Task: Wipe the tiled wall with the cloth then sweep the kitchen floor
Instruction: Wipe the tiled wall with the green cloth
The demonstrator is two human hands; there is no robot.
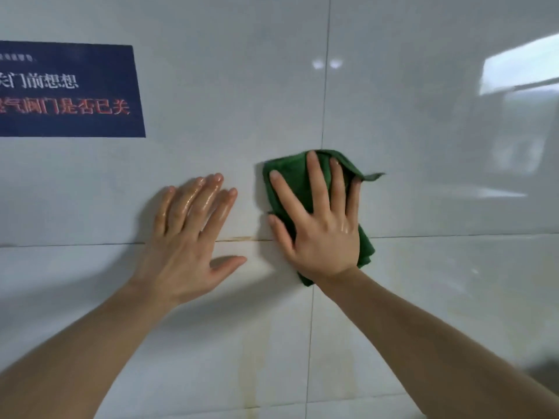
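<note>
A glossy white tiled wall point(423, 146) fills the view. My right hand point(320, 228) presses a folded green cloth point(286, 182) flat against the wall where the grout lines cross, fingers spread over it. My left hand point(187, 234) rests flat on the bare tile just left of the cloth, wet and shiny, fingers apart and holding nothing. A yellowish stain point(239, 238) marks the horizontal grout line between the two hands, and faint yellow streaks point(254, 373) run down the tile below.
A dark blue sign point(69, 89) with white and red characters is stuck on the wall at the upper left. Reflections of a window point(520, 71) show on the tiles at the right.
</note>
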